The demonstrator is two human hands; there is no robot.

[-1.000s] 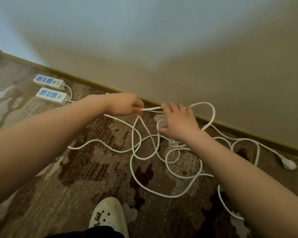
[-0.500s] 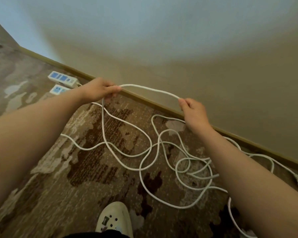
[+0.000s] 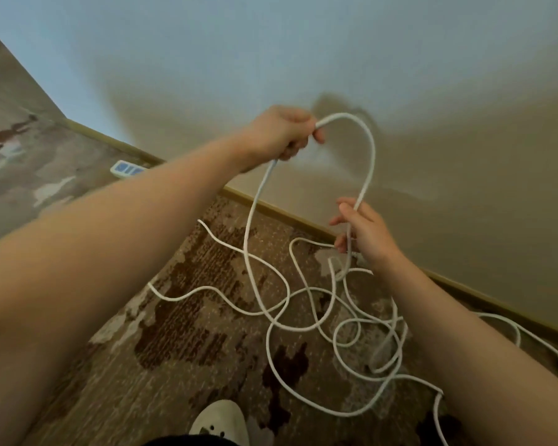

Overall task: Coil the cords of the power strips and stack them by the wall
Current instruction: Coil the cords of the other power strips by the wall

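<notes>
White cord (image 3: 369, 156) now lifted into tall loop against wall (image 3: 432, 91), raised since half second ago; first coil turn judged forming. Upper end gripped in left hand (image 3: 282, 133); lower pinched by right hand (image 3: 364, 230). Rest tangled on carpet (image 3: 190, 333); power strip (image 3: 126, 169) by baseboard.

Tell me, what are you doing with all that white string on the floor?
It is a power strip's white cord. The left hand grips it up high and the right hand pinches it lower down, so a loop hangs between them. Most of the cord lies tangled on the carpet, not yet coiled. One power strip sits by the wall, partly hidden behind the left arm.
</notes>
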